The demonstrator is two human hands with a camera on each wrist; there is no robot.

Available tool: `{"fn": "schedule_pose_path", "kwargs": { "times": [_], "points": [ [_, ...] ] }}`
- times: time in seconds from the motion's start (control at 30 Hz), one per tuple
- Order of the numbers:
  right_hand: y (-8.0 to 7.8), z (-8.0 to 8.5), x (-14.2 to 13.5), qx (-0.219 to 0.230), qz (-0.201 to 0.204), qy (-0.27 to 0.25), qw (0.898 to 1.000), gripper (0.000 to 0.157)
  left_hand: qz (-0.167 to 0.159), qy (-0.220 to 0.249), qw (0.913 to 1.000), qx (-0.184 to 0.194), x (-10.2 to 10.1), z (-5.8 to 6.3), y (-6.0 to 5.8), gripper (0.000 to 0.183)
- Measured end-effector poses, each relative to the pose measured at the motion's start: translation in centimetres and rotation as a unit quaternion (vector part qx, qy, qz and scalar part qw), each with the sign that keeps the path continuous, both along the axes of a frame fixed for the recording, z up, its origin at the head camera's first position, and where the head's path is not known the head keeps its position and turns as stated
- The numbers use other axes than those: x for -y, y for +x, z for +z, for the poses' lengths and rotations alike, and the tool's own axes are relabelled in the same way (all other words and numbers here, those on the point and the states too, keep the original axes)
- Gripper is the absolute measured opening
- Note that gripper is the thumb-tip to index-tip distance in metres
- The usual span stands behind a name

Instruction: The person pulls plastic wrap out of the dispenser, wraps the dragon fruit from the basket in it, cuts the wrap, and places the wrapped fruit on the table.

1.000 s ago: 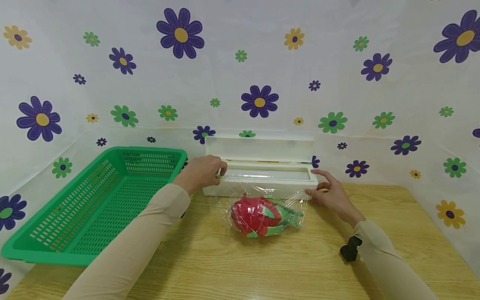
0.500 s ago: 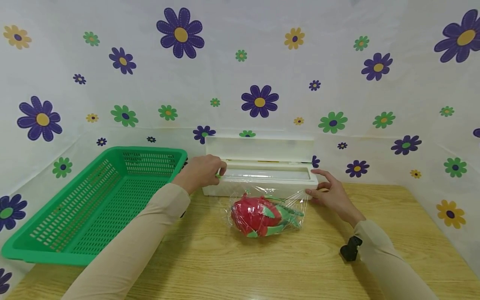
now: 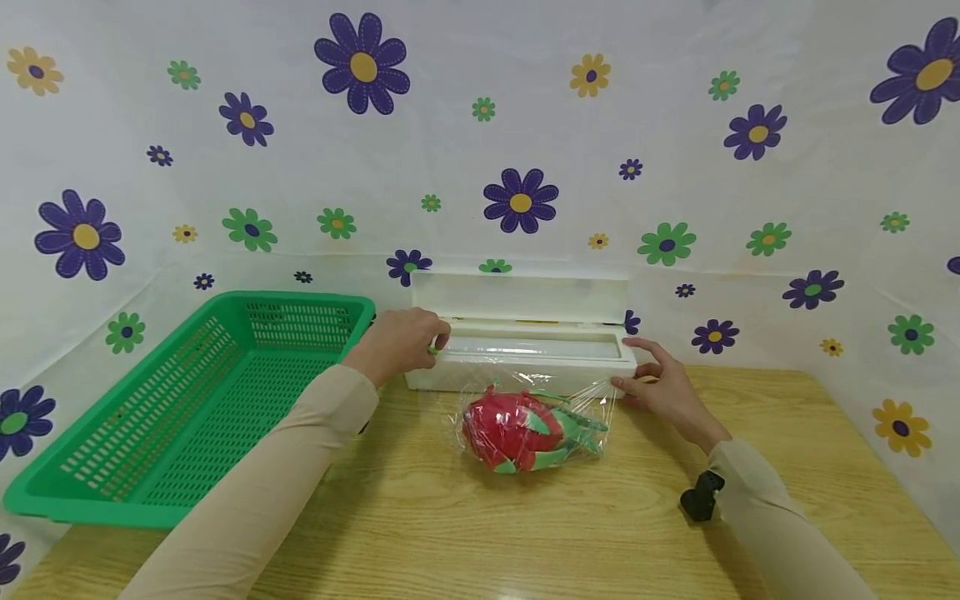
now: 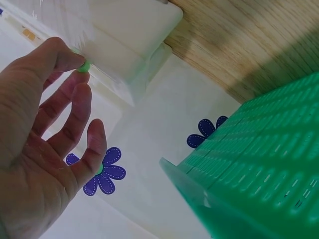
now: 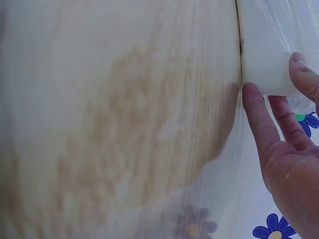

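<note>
A white cling film dispenser (image 3: 442, 381) stands at the back of the table, lid (image 3: 517, 297) raised and film roll (image 3: 525, 347) showing inside. Clear film (image 3: 603, 396) runs down its front and over a red dragon fruit (image 3: 510, 429) with green scales, just before the box. At the left end my left hand (image 3: 403, 340) pinches a small green slider knob (image 4: 84, 66) between thumb and index finger; the other fingers are loosely curled in the left wrist view. My right hand (image 3: 663, 390) holds the dispenser's right end, thumb at the front, fingers around the end face.
To the left sits a green slotted basket (image 3: 187, 525), its far right corner close behind my left hand. The wooden table (image 3: 585, 533) spreads out in front. A white cloth with printed flowers (image 3: 520, 202) hangs behind and at both sides.
</note>
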State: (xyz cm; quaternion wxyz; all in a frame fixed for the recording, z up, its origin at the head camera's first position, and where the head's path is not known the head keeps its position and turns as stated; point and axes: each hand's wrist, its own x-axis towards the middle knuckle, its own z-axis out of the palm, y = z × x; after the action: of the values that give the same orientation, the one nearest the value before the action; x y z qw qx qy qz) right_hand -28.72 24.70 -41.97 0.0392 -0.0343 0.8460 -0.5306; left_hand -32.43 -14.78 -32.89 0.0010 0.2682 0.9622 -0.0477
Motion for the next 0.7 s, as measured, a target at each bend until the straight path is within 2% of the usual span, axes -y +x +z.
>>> {"fn": "schedule_pose_path", "kwargs": {
  "times": [0.7],
  "points": [
    [0.11,0.06,0.07,-0.005,0.007,-0.009,1.0,0.076,0.011,-0.009,0.9998,-0.012,0.41,0.11,0.04,0.011]
  ]
}}
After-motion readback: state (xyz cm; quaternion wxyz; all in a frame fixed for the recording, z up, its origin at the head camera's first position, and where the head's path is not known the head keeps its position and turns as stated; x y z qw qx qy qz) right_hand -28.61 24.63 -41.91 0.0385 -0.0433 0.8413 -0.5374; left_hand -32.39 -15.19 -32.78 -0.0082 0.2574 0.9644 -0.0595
